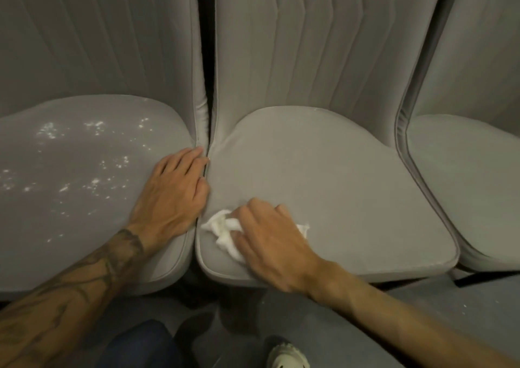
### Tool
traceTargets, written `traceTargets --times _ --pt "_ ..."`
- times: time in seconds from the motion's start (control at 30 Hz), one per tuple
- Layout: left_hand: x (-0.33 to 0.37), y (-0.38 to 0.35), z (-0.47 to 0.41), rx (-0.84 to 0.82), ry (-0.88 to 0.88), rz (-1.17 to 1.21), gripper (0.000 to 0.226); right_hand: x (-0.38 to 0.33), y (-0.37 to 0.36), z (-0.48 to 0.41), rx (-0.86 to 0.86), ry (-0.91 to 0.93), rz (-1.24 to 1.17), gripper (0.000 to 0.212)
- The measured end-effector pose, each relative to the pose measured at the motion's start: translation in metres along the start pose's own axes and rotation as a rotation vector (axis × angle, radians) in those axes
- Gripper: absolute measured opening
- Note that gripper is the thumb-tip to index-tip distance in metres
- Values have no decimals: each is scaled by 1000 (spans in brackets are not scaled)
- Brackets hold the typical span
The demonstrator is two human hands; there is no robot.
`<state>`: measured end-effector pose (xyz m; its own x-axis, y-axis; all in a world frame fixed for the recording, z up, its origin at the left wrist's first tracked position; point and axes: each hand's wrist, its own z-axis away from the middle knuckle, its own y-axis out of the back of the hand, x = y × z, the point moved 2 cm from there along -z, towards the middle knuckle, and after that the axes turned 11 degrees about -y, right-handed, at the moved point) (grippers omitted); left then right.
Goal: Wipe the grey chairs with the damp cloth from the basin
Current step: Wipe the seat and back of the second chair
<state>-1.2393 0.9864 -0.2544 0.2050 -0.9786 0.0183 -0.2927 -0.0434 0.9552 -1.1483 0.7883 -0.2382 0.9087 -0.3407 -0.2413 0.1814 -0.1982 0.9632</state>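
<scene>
Your right hand (270, 235) lies flat on the white cloth (225, 231), fingers spread a little and curled down over the bunched fabric, pressing it onto the seat of the middle chair (323, 170) near that seat's front left corner. The cloth is crumpled, not folded; most of it shows at your fingertips toward the left edge of the seat, and a small tail pokes out from under the far side of your palm. Holding it under a flat palm looks like a way to spread pressure and keep the damp wad from rolling as you push it. Your left hand (176, 190) grips nothing: it rests palm down on the right edge of the left chair (84, 170), fingers loosely together and pointing toward the back, their tips tucked against the narrow gap between the two seats. It probably braces you as you lean in, and may be holding the two cushions apart so the cloth can reach the middle seat's side edge. The left seat carries scattered pale specks across its top, so I judge it not yet wiped, while the middle seat looks even and clean over most of its surface. A third grey chair (464, 184) stands at the right, just beside the middle one. The basin is not in view. Below the seats' front edges you can see the grey floor and a pale shoe (287, 353).
</scene>
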Motion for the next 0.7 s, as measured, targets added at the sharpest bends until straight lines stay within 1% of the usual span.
traceTargets --times 0.03,0.07,0.1,0.2,0.23,0.27,0.3,0.4,0.47,0.53,0.63,0.67,0.7 --pt "-1 0 0 -3 -9 -6 50 -2 0 2 -8 37 20 25" --pt "-2 0 0 -6 -15 -12 51 4 4 3 0 25 32 25" --pt "-3 0 1 -6 -17 -18 51 15 8 4 26 -34 42 25" --pt "-5 0 2 -6 -22 -36 50 61 21 15 93 -337 96 23" --pt "-4 0 3 -3 -24 -39 49 66 23 21 128 -406 126 23" --pt "-4 -1 3 0 -26 -41 49 61 22 26 155 -421 140 23" --pt "-4 -1 3 2 -26 -41 48 46 18 29 160 -384 121 24" --pt "-3 -2 1 -1 -17 -14 50 -9 -1 31 117 -158 16 21" --pt "-3 -3 0 -6 -14 -2 52 -15 -1 30 85 -91 5 23" --pt "-4 -2 0 -10 -10 2 52 6 8 32 101 -129 23 23" --pt "-5 3 3 -18 -15 -17 53 43 20 37 143 -373 97 22" --pt "-5 5 5 -21 -13 -17 53 44 20 36 163 -418 116 24" --pt "-5 6 5 -21 -7 -10 53 34 17 34 172 -403 119 25"
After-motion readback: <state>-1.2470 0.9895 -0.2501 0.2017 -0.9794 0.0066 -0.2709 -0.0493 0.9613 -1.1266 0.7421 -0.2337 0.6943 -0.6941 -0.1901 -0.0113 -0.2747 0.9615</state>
